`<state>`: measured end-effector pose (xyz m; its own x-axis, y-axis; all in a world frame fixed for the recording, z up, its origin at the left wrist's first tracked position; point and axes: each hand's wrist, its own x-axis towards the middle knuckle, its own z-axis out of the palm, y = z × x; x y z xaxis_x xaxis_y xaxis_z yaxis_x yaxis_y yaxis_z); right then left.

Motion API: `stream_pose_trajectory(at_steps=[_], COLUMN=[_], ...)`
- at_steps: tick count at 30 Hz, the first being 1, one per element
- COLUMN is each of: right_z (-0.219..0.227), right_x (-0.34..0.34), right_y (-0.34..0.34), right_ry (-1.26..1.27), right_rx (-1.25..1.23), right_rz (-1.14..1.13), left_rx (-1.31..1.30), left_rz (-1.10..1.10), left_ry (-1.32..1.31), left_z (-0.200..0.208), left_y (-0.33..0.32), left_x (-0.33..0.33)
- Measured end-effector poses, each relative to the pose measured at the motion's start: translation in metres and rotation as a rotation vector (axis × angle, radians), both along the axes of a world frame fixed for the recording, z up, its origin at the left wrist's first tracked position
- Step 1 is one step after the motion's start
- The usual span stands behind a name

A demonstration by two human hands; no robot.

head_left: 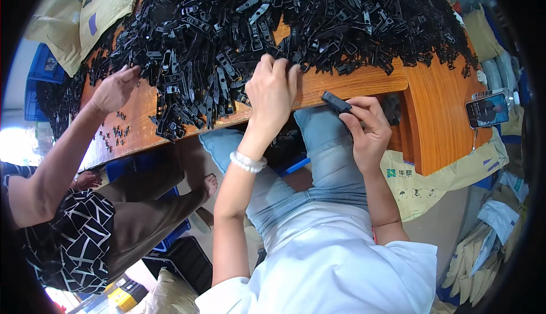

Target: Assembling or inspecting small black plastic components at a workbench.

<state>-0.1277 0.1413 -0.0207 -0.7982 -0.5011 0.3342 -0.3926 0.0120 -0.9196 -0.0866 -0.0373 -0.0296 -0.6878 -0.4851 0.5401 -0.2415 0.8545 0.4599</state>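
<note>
A large heap of black plastic parts, long, narrow and many with cut-out slots, covers the wooden table. At its near edge, my left hand is closed with fingers curled downward. Whatever those fingertips hold, if anything, is hidden behind the hand. Between thumb and fingers, my right hand grips a black plastic piece, oblong and thicker than the flat parts. It is held in the air just off the table's front edge, over my right thigh.
To the left, a co-worker's hand reaches to the heap, above small scattered black bits. A phone with a lit screen stands at the table's right end. Sacks lie at the far left, by a blue crate.
</note>
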Motion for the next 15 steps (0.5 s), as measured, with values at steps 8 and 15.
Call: stream_pose_trajectory(at_steps=[8,15], right_z=[-0.007,-0.007], right_x=[-0.011,-0.014], right_y=[-0.008,-0.026], right_ry=[-0.266,-0.254], right_rx=[-0.115,-0.095], right_rz=[-0.004,0.025], left_rx=[0.338,1.413], left_rz=[0.037,-0.189], left_ry=[0.235,0.175], left_z=[0.008,0.025], left_y=[0.005,0.013], left_x=[0.011,0.035])
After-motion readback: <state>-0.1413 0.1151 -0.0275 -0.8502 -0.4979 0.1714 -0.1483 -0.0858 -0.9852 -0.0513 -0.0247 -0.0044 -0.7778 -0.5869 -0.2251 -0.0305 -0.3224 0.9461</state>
